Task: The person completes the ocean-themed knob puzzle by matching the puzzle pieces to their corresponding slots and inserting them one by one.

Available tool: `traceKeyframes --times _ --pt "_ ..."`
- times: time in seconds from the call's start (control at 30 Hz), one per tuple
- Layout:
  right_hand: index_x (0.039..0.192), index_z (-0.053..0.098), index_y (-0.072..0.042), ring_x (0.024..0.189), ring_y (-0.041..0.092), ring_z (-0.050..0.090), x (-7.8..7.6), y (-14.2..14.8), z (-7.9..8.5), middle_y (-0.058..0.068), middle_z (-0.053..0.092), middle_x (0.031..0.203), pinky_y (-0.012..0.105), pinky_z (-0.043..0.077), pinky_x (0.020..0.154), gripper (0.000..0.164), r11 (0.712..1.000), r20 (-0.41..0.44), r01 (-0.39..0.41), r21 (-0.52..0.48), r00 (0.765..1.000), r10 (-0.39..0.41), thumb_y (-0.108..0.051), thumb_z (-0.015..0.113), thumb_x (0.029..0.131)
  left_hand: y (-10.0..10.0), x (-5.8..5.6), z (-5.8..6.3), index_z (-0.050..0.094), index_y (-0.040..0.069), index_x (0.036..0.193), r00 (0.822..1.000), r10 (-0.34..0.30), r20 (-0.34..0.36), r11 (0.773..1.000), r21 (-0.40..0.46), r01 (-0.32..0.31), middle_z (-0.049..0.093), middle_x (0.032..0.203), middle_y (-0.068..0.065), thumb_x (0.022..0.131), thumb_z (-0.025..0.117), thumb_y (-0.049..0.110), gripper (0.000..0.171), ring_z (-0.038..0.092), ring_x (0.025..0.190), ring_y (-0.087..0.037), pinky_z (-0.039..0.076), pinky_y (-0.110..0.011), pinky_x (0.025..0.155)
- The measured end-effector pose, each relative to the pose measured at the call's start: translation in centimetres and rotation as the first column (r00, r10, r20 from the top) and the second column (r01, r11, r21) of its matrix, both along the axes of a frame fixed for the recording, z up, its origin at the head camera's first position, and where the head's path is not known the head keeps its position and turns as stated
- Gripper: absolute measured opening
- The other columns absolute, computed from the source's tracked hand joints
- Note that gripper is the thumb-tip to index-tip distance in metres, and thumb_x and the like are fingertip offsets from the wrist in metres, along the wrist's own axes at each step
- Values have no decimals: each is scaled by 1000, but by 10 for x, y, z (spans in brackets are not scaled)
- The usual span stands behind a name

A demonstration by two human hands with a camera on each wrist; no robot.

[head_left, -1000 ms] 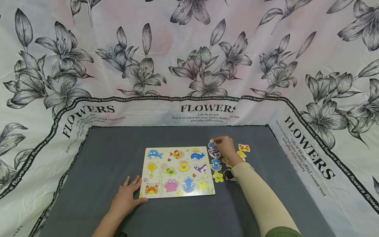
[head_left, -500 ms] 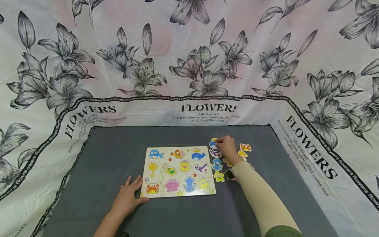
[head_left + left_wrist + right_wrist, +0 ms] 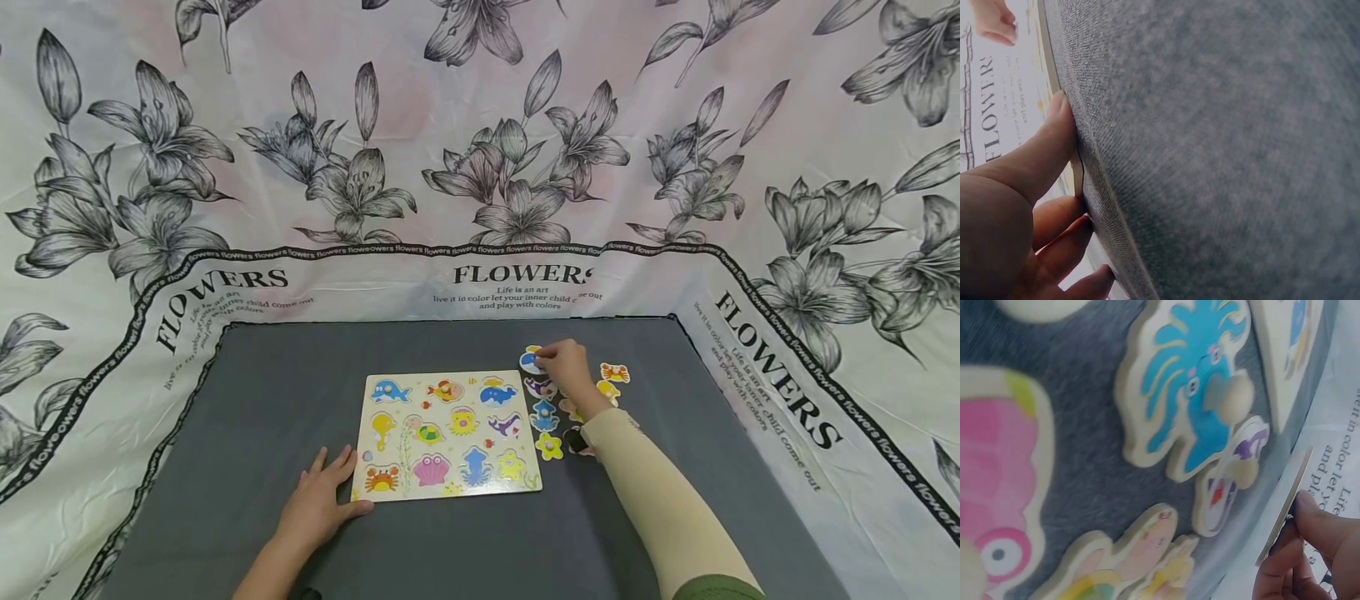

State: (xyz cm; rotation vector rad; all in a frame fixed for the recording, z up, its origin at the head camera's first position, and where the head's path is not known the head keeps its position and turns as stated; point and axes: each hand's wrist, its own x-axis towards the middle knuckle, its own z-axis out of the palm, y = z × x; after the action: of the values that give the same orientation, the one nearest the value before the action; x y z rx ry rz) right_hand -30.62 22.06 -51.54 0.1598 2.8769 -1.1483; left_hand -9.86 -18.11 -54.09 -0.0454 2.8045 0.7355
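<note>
In the head view my right hand (image 3: 567, 368) is past the board's far right corner. Thumb and fingers pinch a blue-and-yellow whale puzzle piece (image 3: 529, 361); the right wrist view shows that piece (image 3: 1284, 509) edge-on, tilted off the table. Flat on the table lies the puzzle board (image 3: 405, 442), printed with sea animals. At its near left corner my left hand (image 3: 315, 500) rests with fingers spread, the thumb (image 3: 1057, 119) along the near edge. Close to the right hand are a purple piece (image 3: 538, 388) and a blue squid piece (image 3: 543, 416) with a knob.
Below the squid lies a yellow star piece (image 3: 549, 446). Further right are a crab piece (image 3: 614, 372) and a yellow piece (image 3: 608, 392). A pink shell piece (image 3: 997, 437) and a turtle piece (image 3: 1104, 569) lie partly under the right arm. Flowered cloth (image 3: 525, 167) surrounds the grey table (image 3: 465, 550).
My right hand has shifted slightly left toward the board, and the whale piece has moved with it. The left hand and the board keep their place.
</note>
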Motion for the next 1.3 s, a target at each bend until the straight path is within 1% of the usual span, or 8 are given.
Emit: traceKeyframes --times 0.33,0.47,0.6,0.77,0.87,1.0,1.13,1.3 --pt "102 76 -13 86 18 68 8 -13 9 7 72 102 34 57 73 18 999 15 -8 34 1000 7 -20 72 86 -1 2 2 40 15 145 1000 -22 -9 1000 2 22 32 154 -9 66 80 49 95 13 144 -42 17 -69 108" --pt "101 76 -14 87 18 68 13 -19 14 6 73 102 34 57 72 18 999 19 -17 34 1000 17 -21 73 85 0 1 1 41 14 144 1000 -23 -12 1000 -3 23 33 153 -9 65 80 50 95 14 144 -43 19 -70 106" --pt "101 76 -15 88 19 68 17 -24 17 6 73 102 35 57 73 18 999 3 -34 24 999 34 -21 73 85 -1 0 1 42 14 144 1000 -19 -13 1000 1 19 33 153 -9 65 80 50 96 14 144 -43 20 -72 105" --pt "99 77 -14 89 19 68 19 -29 14 6 73 100 35 58 75 16 998 -25 -50 29 998 50 -20 74 84 -1 -1 0 42 14 144 1000 -22 -13 1000 -4 22 33 153 -9 65 80 50 95 14 144 -43 21 -73 104" --pt "98 77 -14 89 19 68 20 -33 11 5 73 100 35 58 75 16 998 -24 -61 24 998 61 -20 74 84 -1 -1 0 42 15 144 1000 -21 -10 1000 -6 21 33 153 -9 64 80 52 97 15 143 -44 23 -74 101" --pt "97 77 -14 91 19 68 21 -36 9 5 73 99 35 58 77 16 998 -15 -68 14 998 69 -20 74 83 -1 -1 1 41 14 144 1000 -17 -8 1000 -3 17 33 153 -9 64 80 52 97 14 143 -44 22 -73 102" --pt "96 78 -15 93 19 67 23 -39 9 4 73 99 36 57 80 15 998 -2 -56 25 998 56 -22 74 83 -2 0 2 41 13 144 1000 -17 -10 1000 -3 17 33 153 -10 65 80 50 96 13 144 -43 19 -71 105" --pt "97 78 -15 89 17 67 26 -44 9 3 74 97 34 58 76 15 998 -1 -45 37 999 45 -22 74 83 -2 1 4 41 13 144 1000 -16 -14 1000 -1 16 33 153 -10 65 81 48 95 13 144 -44 21 -73 104"
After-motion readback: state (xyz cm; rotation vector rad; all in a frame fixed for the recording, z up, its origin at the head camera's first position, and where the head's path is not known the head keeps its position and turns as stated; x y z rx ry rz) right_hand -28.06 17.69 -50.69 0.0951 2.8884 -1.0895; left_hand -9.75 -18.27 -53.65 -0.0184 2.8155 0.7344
